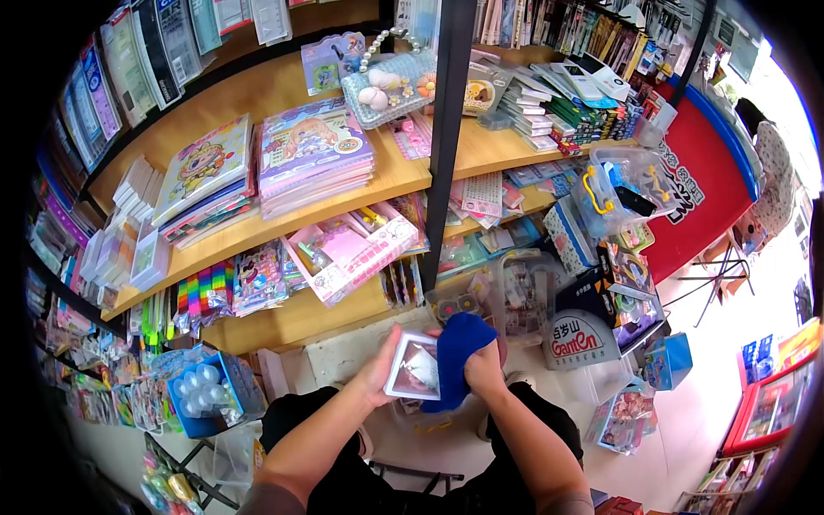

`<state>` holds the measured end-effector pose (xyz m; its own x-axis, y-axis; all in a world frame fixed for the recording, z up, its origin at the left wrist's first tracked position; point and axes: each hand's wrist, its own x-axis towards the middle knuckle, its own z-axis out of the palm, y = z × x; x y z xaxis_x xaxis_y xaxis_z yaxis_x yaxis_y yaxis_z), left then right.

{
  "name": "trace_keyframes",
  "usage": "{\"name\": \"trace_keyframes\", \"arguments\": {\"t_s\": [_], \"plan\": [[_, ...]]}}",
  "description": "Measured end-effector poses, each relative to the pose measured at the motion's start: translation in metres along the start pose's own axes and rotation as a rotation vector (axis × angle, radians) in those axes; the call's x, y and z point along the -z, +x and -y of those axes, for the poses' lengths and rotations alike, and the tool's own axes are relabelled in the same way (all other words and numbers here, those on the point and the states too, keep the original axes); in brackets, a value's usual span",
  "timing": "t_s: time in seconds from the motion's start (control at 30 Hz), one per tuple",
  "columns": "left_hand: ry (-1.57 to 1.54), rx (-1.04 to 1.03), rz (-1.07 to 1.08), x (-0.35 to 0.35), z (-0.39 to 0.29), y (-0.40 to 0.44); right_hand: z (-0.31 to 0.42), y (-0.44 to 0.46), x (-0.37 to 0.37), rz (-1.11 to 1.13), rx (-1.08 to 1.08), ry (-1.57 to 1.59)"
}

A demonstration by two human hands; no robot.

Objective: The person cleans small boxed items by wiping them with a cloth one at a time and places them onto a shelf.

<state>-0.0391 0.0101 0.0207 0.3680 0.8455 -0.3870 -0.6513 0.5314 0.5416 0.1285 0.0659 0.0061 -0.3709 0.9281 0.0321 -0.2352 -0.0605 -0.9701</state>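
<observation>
My left hand (378, 371) is closed around the left edge of a small white-edged flat box (414, 367) with a picture on its face. In my right hand (486, 372) is a bunched blue cloth (463, 348), which lies over the right side of the box. The cloth hides that part of the box and some of my right fingers. Both hands are held above my lap, in front of the lower shelf. Behind them stands a clear plastic bin (525, 296) with small items inside.
Wooden shelves (403, 176) carry stacked picture books (313, 154), small white boxes (129, 249) and a pink open box (352, 253). A blue bin (215, 390) stands at my left. To the right are a clear tub with yellow handles (622, 193) and a grey carton (579, 341).
</observation>
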Motion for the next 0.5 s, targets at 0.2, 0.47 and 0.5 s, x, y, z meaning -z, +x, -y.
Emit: {"name": "trace_keyframes", "arguments": {"t_s": [0.2, 0.47, 0.5], "plan": [[-0.217, -0.034, 0.218, 0.009, -0.002, 0.001, 0.038, -0.001, 0.009, 0.131, -0.111, 0.013], [-0.156, 0.038, 0.153, 0.012, 0.002, 0.002, 0.023, 0.0, 0.003, 0.18, 0.303, -0.1], [-0.155, 0.035, 0.144, 0.009, 0.002, 0.001, 0.02, -0.001, 0.004, 0.174, 0.222, -0.075]]}}
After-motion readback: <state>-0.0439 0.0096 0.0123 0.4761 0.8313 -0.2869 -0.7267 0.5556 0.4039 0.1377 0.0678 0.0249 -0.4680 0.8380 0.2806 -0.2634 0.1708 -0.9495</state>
